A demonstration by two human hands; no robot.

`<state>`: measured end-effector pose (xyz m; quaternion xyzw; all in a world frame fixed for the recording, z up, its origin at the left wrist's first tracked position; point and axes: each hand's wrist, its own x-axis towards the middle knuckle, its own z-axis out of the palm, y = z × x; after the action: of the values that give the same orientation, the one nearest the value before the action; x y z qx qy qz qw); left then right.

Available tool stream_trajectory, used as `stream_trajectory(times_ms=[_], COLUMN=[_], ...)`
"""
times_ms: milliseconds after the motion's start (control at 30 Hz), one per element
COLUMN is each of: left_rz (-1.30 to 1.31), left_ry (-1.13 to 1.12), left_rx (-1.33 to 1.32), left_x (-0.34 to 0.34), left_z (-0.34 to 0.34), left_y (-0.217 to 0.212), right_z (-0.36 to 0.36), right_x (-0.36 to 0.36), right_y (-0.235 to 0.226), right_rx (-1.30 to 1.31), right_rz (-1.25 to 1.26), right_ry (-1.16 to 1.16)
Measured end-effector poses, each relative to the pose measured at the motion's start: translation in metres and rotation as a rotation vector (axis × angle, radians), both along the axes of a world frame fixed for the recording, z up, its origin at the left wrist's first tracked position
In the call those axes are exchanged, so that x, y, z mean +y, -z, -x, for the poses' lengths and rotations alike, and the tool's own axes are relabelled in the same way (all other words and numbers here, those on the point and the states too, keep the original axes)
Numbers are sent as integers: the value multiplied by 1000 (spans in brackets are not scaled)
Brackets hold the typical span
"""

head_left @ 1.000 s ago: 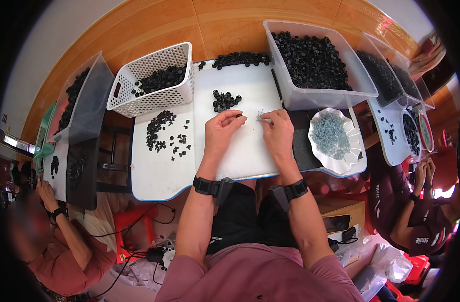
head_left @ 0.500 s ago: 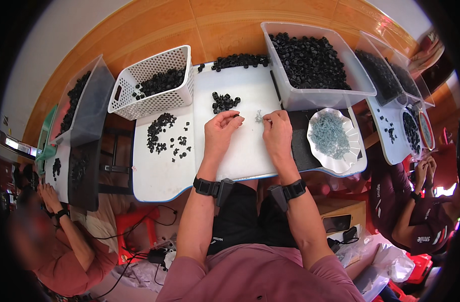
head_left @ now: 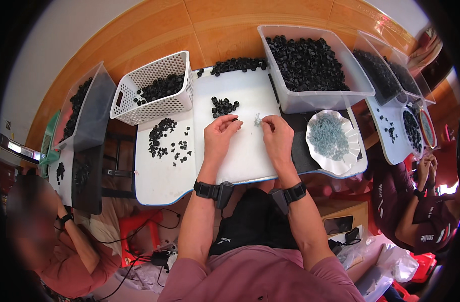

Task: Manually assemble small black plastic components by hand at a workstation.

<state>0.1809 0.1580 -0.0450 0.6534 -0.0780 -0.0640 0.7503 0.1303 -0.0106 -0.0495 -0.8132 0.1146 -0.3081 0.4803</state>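
My left hand (head_left: 220, 135) is closed in a pinch around a small black plastic part (head_left: 235, 120), mostly covered by the fingertips. Just beyond it lies a loose cluster of black plastic parts (head_left: 224, 106) on the white tabletop (head_left: 245, 156). My right hand (head_left: 278, 139) has thumb and forefinger pressed together beside a little heap of thin grey-green pins (head_left: 258, 120). Whatever sits between those fingertips is too small to make out. The two hands are apart, with the heap of pins between them.
Smaller black pieces (head_left: 162, 136) lie scattered at left. A white perforated basket (head_left: 152, 108) and a clear bin (head_left: 325, 98) of black parts stand behind. A scalloped white dish (head_left: 351, 146) holds many pins at right. Co-workers sit on both sides.
My hands stay almost in place, in the same pinched poses. The whole view has shifted slightly. At the left, the co-worker's head and hand have moved.
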Motion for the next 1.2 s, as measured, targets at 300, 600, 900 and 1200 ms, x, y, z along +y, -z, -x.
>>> stream_trajectory(times_ms=[300,600,900,1200], left_rz=[2,-499,-891,-881], left_ry=[-28,-227,-387,-100], left_rx=[-72,-435,-1005,-526], left_x=[-1,39,96,58], left_z=[-1,-16,-75,-43], left_y=[13,-52,-105,-12], right_z=[0,4,3,3], right_x=[0,-9,0,-1], right_y=[1,0,-1,-3], right_rx=[-69,-111,-6,-46], right_rz=[46,22,-123,-104], right_ry=[-29,-44,-41,-72])
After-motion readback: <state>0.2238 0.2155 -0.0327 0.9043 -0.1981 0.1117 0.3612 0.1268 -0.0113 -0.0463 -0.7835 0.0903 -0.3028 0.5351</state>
